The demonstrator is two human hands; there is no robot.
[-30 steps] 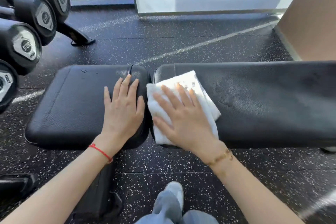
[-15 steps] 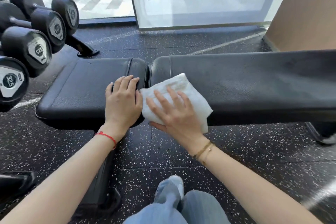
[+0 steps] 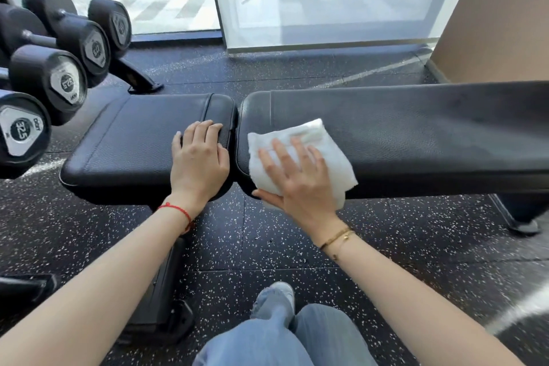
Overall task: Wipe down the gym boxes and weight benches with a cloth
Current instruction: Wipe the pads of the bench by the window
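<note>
Both hands lay flat — right hand (image 3: 300, 178) pinning the white cloth (image 3: 309, 154), long back pad (image 3: 416, 134) stretching rightward; left hand (image 3: 199, 163) empty.

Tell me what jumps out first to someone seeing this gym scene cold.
The white cloth stands out most, pressed flat under the right hand at the near end of the long black bench pad. Beside it, the left hand rests bare on the shorter seat pad. At the left edge, a rack of black dumbbells crowds in.
</note>
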